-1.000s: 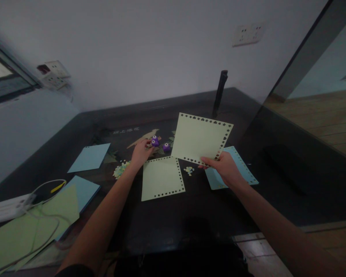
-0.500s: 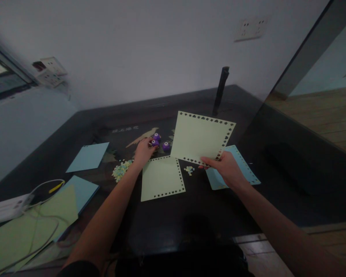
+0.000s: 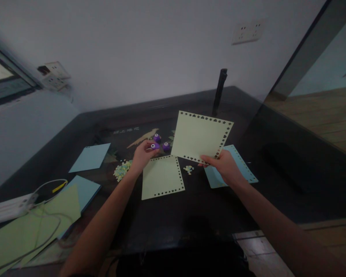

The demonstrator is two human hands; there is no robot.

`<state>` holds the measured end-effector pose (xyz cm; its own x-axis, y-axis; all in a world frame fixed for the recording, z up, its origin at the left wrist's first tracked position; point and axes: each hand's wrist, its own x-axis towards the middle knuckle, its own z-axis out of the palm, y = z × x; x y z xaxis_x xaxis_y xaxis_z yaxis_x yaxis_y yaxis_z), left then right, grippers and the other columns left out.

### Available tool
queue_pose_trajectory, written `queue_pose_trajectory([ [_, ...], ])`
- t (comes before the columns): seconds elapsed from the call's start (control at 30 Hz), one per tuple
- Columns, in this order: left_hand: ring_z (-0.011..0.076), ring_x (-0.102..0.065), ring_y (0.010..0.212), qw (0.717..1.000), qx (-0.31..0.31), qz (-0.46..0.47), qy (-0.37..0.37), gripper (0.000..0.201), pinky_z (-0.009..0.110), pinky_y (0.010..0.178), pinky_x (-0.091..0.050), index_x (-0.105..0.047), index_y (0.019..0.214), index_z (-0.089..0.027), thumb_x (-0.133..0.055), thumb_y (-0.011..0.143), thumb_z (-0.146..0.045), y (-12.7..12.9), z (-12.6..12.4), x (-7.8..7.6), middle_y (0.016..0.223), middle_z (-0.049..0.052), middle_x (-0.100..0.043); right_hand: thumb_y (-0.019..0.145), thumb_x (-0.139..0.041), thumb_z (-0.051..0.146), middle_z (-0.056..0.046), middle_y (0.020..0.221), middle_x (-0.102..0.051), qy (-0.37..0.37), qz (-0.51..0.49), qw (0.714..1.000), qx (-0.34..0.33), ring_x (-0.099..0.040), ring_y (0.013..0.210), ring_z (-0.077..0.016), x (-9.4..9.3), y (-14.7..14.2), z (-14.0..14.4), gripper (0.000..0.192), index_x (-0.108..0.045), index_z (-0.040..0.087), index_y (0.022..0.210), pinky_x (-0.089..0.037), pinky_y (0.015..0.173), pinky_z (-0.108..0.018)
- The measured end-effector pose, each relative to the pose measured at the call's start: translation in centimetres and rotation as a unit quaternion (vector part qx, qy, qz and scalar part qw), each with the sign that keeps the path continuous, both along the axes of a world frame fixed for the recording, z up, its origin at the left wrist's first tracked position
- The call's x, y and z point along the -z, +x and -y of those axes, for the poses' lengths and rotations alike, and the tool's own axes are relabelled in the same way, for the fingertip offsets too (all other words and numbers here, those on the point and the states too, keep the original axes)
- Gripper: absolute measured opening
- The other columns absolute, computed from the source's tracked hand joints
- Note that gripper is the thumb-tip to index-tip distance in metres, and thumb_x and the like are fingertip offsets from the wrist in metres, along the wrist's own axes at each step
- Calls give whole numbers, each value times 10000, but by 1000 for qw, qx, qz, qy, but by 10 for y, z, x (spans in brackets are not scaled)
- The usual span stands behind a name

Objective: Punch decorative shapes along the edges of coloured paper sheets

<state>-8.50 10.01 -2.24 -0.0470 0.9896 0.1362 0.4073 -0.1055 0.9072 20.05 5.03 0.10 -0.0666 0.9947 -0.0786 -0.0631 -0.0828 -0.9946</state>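
Punch (image 3: 155, 146), small and purple, sits pinched in the left hand (image 3: 142, 156), apparently just off the table (image 3: 190, 215), though the dim view leaves that unsure. At 3 o'clock from it, the right hand (image 3: 223, 165) grips the lower edge of a green sheet (image 3: 200, 136), raised and tilted. Heart holes already run along every edge of that sheet I can see, so its border looks finished. A second bordered sheet (image 3: 162, 177) lies flat at 6 o'clock. Two spare punches (image 3: 166, 146) rest at 1 o'clock. Confetti (image 3: 122, 169) lies at 8 o'clock. The plain blue sheet (image 3: 90, 157) at 9 o'clock looks unpunched.
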Motion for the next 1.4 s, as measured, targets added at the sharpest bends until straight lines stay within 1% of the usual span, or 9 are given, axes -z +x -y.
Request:
queue_pose_trajectory([
  [0.17,167,-638,869,972,25,197,-123,365,297,739,-514,-582,1059,-195,-680,708,-184,24,37,-11,983,58,-664,600,-738,324,-67,784,-722,1,-12,1000,12,-662,599,-185,0,1,0,286,-667,158,822,-563,591,-331],
  [0.33,126,-634,884,910,66,342,-225,311,236,783,-504,-621,1050,-169,-679,746,-204,45,61,-17,1043,79,-673,612,-735,301,-64,802,-723,7,-15,1000,19,-655,598,-174,-8,2,2,256,-679,164,821,-567,604,-327],
  [0.47,114,-651,801,888,75,376,-254,246,219,733,-511,-643,1001,-172,-670,774,-260,57,67,-20,956,57,-688,637,-729,299,-72,793,-723,24,0,999,26,-650,583,-166,-10,5,2,233,-692,153,816,-567,600,-325],
  [0.6,180,-657,915,876,125,386,-260,281,298,847,-500,-631,996,-169,-712,737,-243,68,69,-23,981,69,-678,632,-739,317,-73,801,-723,15,9,1000,25,-658,608,-179,-12,7,1,276,-696,143,842,-572,605,-342],
  [0.7,194,-652,924,877,130,385,-258,279,308,829,-503,-640,976,-172,-722,724,-257,74,72,-21,975,64,-670,618,-752,307,-66,844,-725,-5,-3,1000,31,-663,645,-177,-14,6,2,274,-702,166,848,-577,626,-336],
  [0.83,156,-621,852,893,126,347,-259,330,233,649,-489,-647,1068,-202,-665,770,-340,74,78,-16,982,61,-647,610,-760,330,-68,882,-725,-24,-8,999,26,-670,702,-192,-9,5,6,310,-704,164,866,-586,649,-348],
  [0.97,126,-565,777,916,87,315,-234,396,207,570,-435,-616,1143,-231,-652,771,-361,73,83,-14,977,47,-630,637,-751,344,-72,880,-726,-44,6,999,22,-679,760,-224,2,7,8,293,-707,172,870,-588,647,-353],
  [1.13,160,-576,832,929,96,270,-235,369,236,627,-446,-634,1048,-226,-721,694,-283,78,86,-18,931,38,-643,665,-734,363,-67,791,-728,-52,43,998,14,-683,801,-256,8,8,10,218,-714,193,800,-587,660,-372],
  [1.4,203,-606,919,923,91,288,-240,252,315,760,-475,-637,901,-210,-728,671,-258,79,88,-19,979,62,-685,682,-723,370,-34,707,-723,-34,131,991,9,-689,699,-235,-3,4,17,111,-721,259,690,-578,646,-363],
])
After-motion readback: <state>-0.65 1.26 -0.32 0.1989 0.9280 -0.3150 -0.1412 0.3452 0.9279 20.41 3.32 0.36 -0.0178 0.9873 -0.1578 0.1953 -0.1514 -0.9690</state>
